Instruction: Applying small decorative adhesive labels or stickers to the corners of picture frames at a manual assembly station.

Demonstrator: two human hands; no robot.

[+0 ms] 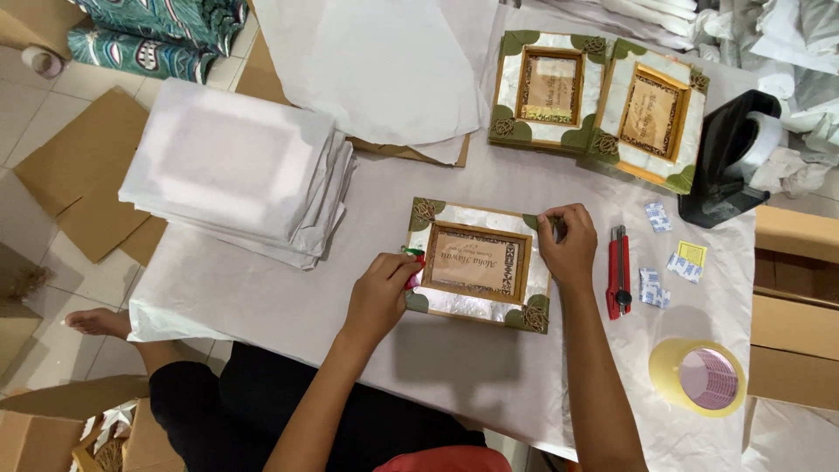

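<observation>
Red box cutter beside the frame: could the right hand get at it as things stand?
Probably yes. The red box cutter lies on the paper just right of the right hand, which pinches the picture frame's corner; nothing sits between them.

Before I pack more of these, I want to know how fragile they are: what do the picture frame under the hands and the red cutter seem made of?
The picture frame looks like a shell-like pearly inlay, glossy and mottled white, with a golden wood-look inner border and green corner pieces; real shell or laminate is unclear. The red cutter looks like matte plastic with a black slider knob.
</observation>
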